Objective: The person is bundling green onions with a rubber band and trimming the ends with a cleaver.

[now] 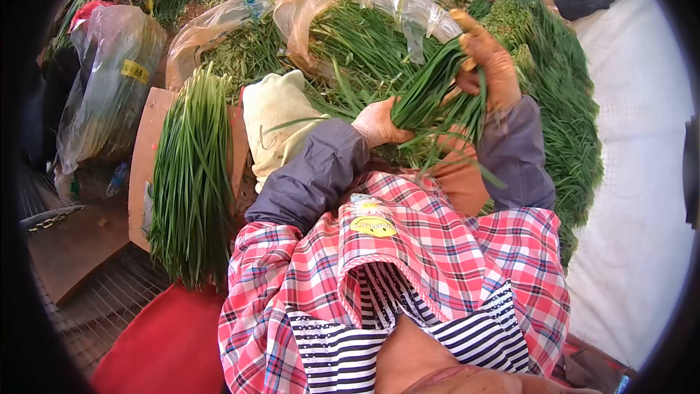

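A loose bunch of garlic chives [426, 91] is held in front of my chest, its leaves trailing down to the right. My left hand [380, 124] is closed around the bunch from the left. At the upper right, my right hand [492, 66] has its fingers bent at the end of the bunch, with yellowish coverings on some fingertips. Below it, part of the leaves hang over my sleeve. A neat pile of garlic chives [193, 182] lies on a wooden board [144, 153] to my left. Beside that pile is a pale cloth [281, 113].
Ahead, an opened clear plastic bag [306, 7] holds more chives, with trimmings around it. A long heap of chives [554, 102] runs along the right, next to a white sheet [627, 175]. A filled plastic bag [109, 80] stands at the far left, and red fabric [164, 343] lies below.
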`<state>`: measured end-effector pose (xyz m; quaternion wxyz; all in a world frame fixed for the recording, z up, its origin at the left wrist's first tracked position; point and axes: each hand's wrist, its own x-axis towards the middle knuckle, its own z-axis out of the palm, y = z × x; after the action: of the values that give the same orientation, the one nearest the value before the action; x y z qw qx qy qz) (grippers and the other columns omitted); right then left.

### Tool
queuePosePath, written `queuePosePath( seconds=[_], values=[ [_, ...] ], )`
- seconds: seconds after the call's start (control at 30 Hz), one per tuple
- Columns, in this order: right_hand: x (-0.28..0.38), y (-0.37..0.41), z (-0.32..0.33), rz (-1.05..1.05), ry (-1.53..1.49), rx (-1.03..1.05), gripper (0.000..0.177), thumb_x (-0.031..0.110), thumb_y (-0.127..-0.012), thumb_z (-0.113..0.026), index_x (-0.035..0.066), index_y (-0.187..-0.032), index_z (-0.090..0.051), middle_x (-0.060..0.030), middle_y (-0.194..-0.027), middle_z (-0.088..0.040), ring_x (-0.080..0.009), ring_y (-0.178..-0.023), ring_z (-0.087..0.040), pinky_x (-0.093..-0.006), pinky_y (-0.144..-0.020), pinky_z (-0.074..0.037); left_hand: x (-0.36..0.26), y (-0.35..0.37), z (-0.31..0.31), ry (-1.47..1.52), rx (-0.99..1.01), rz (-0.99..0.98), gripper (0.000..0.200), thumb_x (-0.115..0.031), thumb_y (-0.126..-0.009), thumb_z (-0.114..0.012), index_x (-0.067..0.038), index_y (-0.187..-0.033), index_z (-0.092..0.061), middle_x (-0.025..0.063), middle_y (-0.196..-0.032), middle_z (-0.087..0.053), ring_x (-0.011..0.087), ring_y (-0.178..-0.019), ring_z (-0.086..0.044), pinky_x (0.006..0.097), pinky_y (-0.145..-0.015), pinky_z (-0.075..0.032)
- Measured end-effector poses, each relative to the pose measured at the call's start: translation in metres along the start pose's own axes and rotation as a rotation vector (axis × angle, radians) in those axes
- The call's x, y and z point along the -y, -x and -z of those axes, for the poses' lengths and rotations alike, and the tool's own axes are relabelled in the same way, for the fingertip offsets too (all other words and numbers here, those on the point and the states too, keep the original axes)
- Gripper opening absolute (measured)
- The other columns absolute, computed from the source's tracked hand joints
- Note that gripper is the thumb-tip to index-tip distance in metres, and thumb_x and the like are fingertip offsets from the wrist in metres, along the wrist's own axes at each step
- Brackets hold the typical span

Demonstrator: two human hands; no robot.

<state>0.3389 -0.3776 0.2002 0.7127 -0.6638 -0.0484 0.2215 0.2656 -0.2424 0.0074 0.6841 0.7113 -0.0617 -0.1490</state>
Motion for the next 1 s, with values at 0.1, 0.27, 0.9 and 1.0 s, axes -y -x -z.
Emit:
queuePosePath(
  seconds=[0.1,0.27,0.9,1.0],
  values=[
    [0.017,-0.022,0.029,0.132,-0.090,-0.138,0.033,0.021,-0.084,-0.058,0.013,-0.116,-0.055,0.0053,-0.054,-0.034,-0.0075,-0.042,-0.034,-0.0213,-0.037,-0.035,0.052,-0.006,-0.005,-0.020,0.075,-0.027,0.038,-0.013,-0.070,-0.072,-0.004,-0.104,-0.059,0.0052,-0.090,-0.064,0.0123,-0.086,-0.058,0.0268,-0.076,-0.047],
    [0.058,-0.072,0.142,0.257,-0.408,0.144,0.031,0.025,-0.086,-0.056,0.007,-0.111,-0.052,0.0062,-0.056,-0.038,-0.0044,-0.043,-0.034,-0.0196,-0.038,-0.034,0.038,0.017,-0.016,0.071,-0.098,0.208,0.026,-0.024,-0.078,-0.064,-0.004,-0.095,-0.064,0.0017,-0.071,-0.059,0.0113,-0.068,-0.054,0.0264,-0.066,-0.045],
    [0.142,-0.070,0.067,0.506,-0.325,0.139,0.011,0.018,-0.086,-0.057,0.008,-0.088,-0.053,0.0006,-0.063,-0.049,-0.0056,-0.041,-0.035,-0.0217,-0.034,-0.031,-0.059,-0.034,0.070,0.170,-0.688,-0.151,0.111,-0.037,-0.062,-0.080,0.003,-0.138,-0.009,0.0295,-0.138,-0.023,0.0368,-0.127,-0.030,0.0389,-0.102,-0.029],
    [0.108,-0.079,0.027,0.538,-0.343,0.212,0.014,0.020,-0.086,-0.059,0.008,-0.089,-0.053,0.0017,-0.061,-0.047,-0.0065,-0.042,-0.037,-0.0219,-0.035,-0.031,-0.038,-0.064,0.083,0.746,-0.709,0.110,0.110,-0.049,-0.067,-0.072,-0.006,-0.141,-0.002,0.0249,-0.144,-0.007,0.0391,-0.132,-0.018,0.0497,-0.106,-0.017]
  ],
)
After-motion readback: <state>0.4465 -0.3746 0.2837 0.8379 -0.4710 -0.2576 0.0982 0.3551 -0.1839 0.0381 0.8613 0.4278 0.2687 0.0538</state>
